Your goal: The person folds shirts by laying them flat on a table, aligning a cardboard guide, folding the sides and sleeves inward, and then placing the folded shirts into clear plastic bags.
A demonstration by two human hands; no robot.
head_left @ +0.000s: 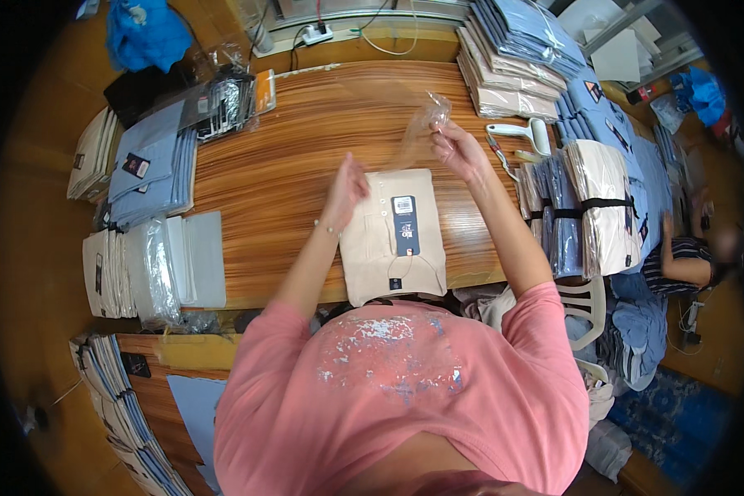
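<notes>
A beige folded shirt (361, 240) lies on the wooden table in front of me, collar edge toward my body. On it rests a dark blue hang tag (406, 236) with a white label and a thin looped string. My right hand (459, 150) is raised beyond the shirt's far right corner, its fingers pinched on a clear plastic bag (435, 107). The bag hangs thin and smeared to the left of that hand. Beside the shirt's far left corner is my left hand (345, 197), slightly blurred, fingers stretched out and holding nothing I can see.
Blue folded shirts (153, 169) and clear plastic sleeves (205, 256) are stacked at left. On the right lie a white lint roller (539, 136), a strapped bundle of packed shirts (608, 207) and a tall shirt pile (508, 78). Another person (686, 263) sits far right.
</notes>
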